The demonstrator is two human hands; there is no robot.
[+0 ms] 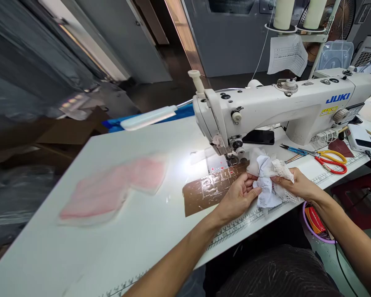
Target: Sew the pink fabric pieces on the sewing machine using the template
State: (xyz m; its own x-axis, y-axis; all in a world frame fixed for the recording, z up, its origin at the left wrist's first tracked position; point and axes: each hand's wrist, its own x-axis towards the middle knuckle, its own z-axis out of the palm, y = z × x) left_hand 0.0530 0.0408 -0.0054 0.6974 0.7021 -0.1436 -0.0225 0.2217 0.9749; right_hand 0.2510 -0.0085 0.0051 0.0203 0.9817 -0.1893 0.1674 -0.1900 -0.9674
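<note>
A bunched white fabric piece with lace edging is held between my two hands, just in front of the sewing machine's needle area. My left hand pinches its left side, thumb and fingers closed. On the other side, my right hand grips the lace part with its fingers wrapped round it. Brown tape-covered board lies flat under and beside my left hand. Above the fabric stands the white JUKI sewing machine, its presser foot close behind my left hand.
A blurred pink and white fabric piece lies on the table's left. Scissors with red and yellow handles, blue-handled tweezers and a black phone lie near the machine. Below the front edge is a purple-rimmed bin.
</note>
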